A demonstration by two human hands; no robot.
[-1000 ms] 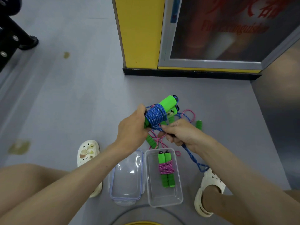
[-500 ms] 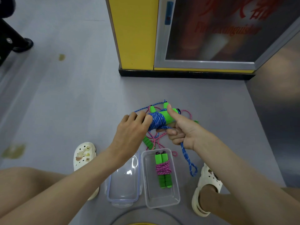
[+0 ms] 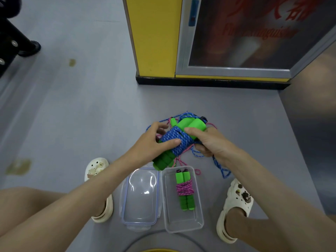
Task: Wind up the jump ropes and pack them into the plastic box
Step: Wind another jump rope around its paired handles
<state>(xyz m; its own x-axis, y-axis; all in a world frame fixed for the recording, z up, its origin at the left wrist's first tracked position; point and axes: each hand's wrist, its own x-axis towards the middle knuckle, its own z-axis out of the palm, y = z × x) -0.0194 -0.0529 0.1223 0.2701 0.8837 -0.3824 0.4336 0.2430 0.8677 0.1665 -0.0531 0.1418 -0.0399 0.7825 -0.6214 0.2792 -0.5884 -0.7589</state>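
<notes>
Blue braided jump rope with green foam handles (image 3: 177,140), held in the air above the grey floor (image 3: 91,115), just beyond the clear rectangular plastic box (image 3: 200,206). Gripped round the coils by the left hand (image 3: 152,142), thumb laid flat across the blue turns; clasped at the upper handle ends by the right hand (image 3: 209,142), fingers curled under with loose cord caught among them. Probable risk: coils slackening and sliding off the smooth foam once thumb pressure eases, with the free end not yet tucked. Further risk: long blue tail (image 3: 222,170), trailing to the floor beside the white clog (image 3: 236,200), snagging on the loose pink cord (image 3: 180,160) underneath and dragging it along. Tight, even turns bunched round the middle of the paired handles, green showing at both ends. Already packed in the box: pink-wound rope with green handles (image 3: 184,190); clear lid (image 3: 141,193) just beside.
</notes>
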